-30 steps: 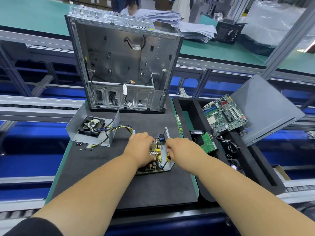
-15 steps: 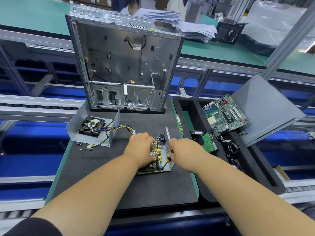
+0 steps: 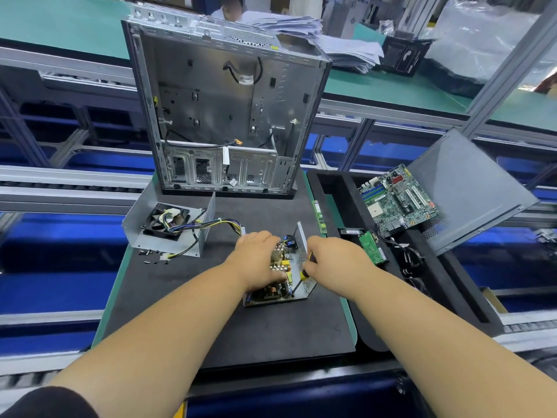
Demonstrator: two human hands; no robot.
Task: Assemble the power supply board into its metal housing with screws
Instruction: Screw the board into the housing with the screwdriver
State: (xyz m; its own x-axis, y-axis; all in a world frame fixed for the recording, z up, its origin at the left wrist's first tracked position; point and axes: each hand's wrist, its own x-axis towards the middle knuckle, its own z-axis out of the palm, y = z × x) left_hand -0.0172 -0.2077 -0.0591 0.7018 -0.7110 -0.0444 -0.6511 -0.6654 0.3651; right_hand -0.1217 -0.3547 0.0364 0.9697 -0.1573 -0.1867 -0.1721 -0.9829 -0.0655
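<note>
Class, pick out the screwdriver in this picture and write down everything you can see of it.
The screwdriver has a yellow and black handle and a thin dark metal shaft. It slants, handle up and to the right, tip down by the near right corner of the power supply board, inside the metal housing. The right hand grips the handle, hiding most of it. The left hand rests on the board beside it. Whether the tip sits in a screw cannot be made out.
</note>
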